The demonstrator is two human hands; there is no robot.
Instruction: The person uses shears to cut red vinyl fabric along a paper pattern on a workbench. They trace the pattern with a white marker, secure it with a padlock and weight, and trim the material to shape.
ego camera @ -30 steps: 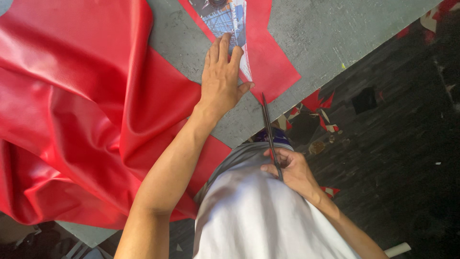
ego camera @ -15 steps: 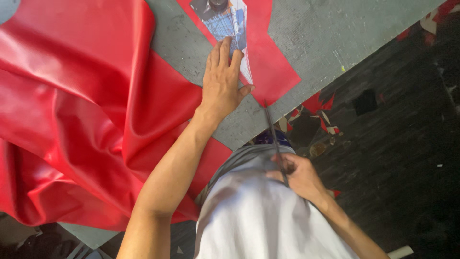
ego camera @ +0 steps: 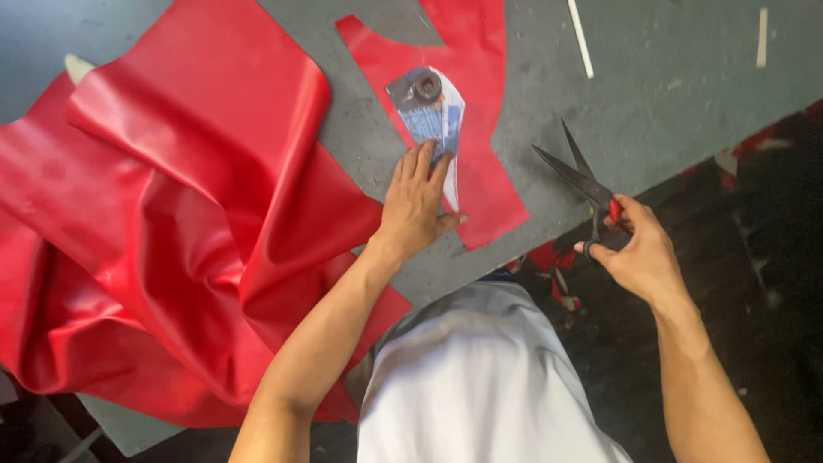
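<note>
Your left hand [ego camera: 417, 201] lies flat, fingers spread, pressing the paper pattern [ego camera: 435, 120] onto the red leather piece [ego camera: 480, 163] on the grey table [ego camera: 669, 94]. Your right hand [ego camera: 636, 249], off the table's edge, grips the scissors [ego camera: 579, 176], blades open.

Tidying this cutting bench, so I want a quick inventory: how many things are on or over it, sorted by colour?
Red: 2, the big crumpled sheet and the flat cut strip
Blue and white: 1, the paper pattern
Grey: 1, the round weight
White: 2, sticks
Black with red handles: 1, scissors
Total: 7

Bare grey table [ego camera: 651, 94] beyond open scissors [ego camera: 576, 178]
</note>
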